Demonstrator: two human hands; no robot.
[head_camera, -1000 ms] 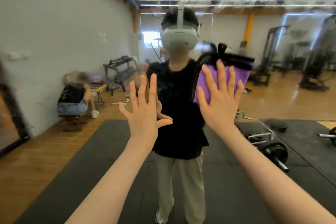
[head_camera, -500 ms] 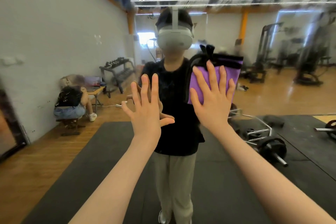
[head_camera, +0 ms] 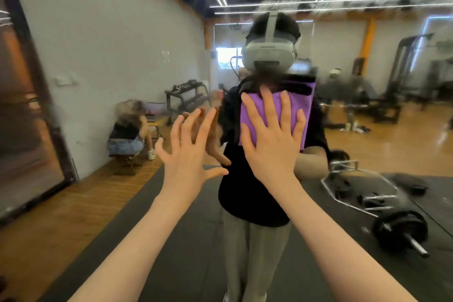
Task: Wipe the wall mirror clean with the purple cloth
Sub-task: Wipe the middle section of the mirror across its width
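The wall mirror (head_camera: 122,44) fills almost the whole head view and reflects a gym and a person in a white headset. My right hand (head_camera: 272,140) presses the folded purple cloth (head_camera: 255,110) flat against the glass with straight, spread fingers, near the middle of the view. My left hand (head_camera: 188,152) is held up beside it on the left, fingers spread and fingertips at the glass, holding nothing. The cloth's upper edge meets its dark reflection just above my fingertips.
The mirror's dark frame (head_camera: 36,81) runs down the far left. In the reflection I see a black floor mat, a barbell with plates at the lower right, a dumbbell rack, gym machines and a person crouched on a stool at the left.
My right hand has slid the purple cloth leftward across the glass, towards the reflected person's chest. My left hand stays raised beside it. The view has shifted, showing the mirror's frame at the left.
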